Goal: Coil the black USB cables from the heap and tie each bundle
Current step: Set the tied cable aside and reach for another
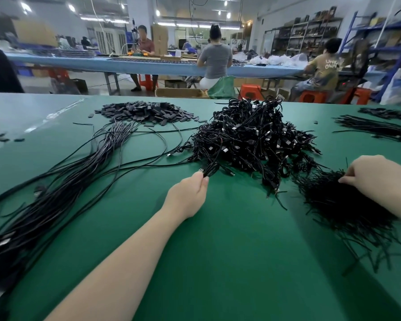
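A heap of coiled, tied black USB cables (252, 137) sits mid-table. My left hand (192, 193) reaches out and holds a small coiled black cable bundle (210, 169) at the heap's near left edge, thumb and fingers closed round its end. At the right, a loose pile of thin black twist ties (340, 209) lies on the mat. There my right hand (375, 179) rests on the pile's far edge and pinches at the ties with its fingertips. Long uncoiled black cables (63, 186) stretch in a thick bunch across the left of the table.
The table is covered by a green mat (218, 251). A pile of small dark flat pieces (141, 111) lies at the back left. More black strands (375, 128) lie at the far right. Behind, people sit at a long blue bench (148, 63) with orange stools.
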Motion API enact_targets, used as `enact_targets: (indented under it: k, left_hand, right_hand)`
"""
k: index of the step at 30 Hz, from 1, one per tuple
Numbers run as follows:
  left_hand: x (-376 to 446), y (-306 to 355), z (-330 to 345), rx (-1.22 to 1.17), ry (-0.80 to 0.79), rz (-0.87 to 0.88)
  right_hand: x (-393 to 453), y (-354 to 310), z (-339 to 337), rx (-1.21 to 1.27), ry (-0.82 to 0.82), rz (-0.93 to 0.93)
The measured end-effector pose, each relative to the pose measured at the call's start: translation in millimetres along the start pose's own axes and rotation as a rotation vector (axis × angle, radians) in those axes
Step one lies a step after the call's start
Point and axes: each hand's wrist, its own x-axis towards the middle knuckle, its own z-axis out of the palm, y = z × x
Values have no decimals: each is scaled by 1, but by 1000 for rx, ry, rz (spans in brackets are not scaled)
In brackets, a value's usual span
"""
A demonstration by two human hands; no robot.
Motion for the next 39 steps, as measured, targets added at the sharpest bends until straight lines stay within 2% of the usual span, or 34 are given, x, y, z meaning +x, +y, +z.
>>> enact_targets:
  k: [4, 5, 7, 8, 9, 11, 13, 15, 20, 23, 26, 27, 30, 31, 32, 33, 34, 36, 37, 39]
  left_hand:
    - [-1, 0, -1, -60, 0, -4]
    - [-1, 0, -1, -74, 7, -2]
    - [-1, 0, 0, -101, 15, 11]
    - [-1, -1, 0, -126, 10, 17]
    - [-1, -1, 1, -165, 0, 24]
    - [-1, -1, 1, -266, -28, 34]
    - [-2, 0, -1, -334, -62, 49]
    - [-3, 3, -1, -318, -101, 58]
    - [-5, 11, 3, -83, -175, 91]
    - [-7, 13, 6, 15, -156, 119]
    - [-8, 19, 12, 162, -49, 155]
    - [-8, 22, 13, 220, -7, 177]
    - [-9, 30, 13, 485, 74, 248]
    - [-11, 33, 11, 591, 91, 285]
    - [-14, 37, 9, 654, 117, 336]
    - [-15, 38, 8, 675, 163, 440]
    - [-16, 38, 8, 667, 199, 562]
    - [-18, 40, 9, 557, 160, 717]
    - [-20, 42, 8, 437, 122, 730]
    - [-22, 44, 9, 109, 15, 570]
  right_hand:
    - [7, -2, -10, -4, -60, -18]
    - [6, -7, -13, -34, -14, -46]
    - [-9, -25, -21, -7, 240, -162]
    - [-22, -40, -27, 112, 360, -255]
    - [-38, -57, -33, 303, 403, -351]
    - [-64, -95, -42, 709, 299, -469]
    - [-77, -128, -35, 873, 174, -508]
    - [-82, -152, -23, 890, 165, -527]
    - [-79, -180, -9, 879, 210, -634]
    - [-83, -185, -6, 881, 239, -696]
    - [-83, -182, -9, 838, 223, -748]
    - [-82, -180, -12, 751, 267, -800]
    - [-75, -178, -26, 57, 675, -1002]
    - [-71, -178, -32, -129, 707, -1033]
    - [-66, -178, -39, -205, 598, -1053]
    - [-59, -177, -47, -184, 380, -1039]
    - [-49, -174, -55, -69, 79, -974]
    - [-27, -163, -61, 234, -539, -819]
    - [-19, -158, -58, 390, -742, -760]
    - [-15, -153, -45, 763, -986, -652]
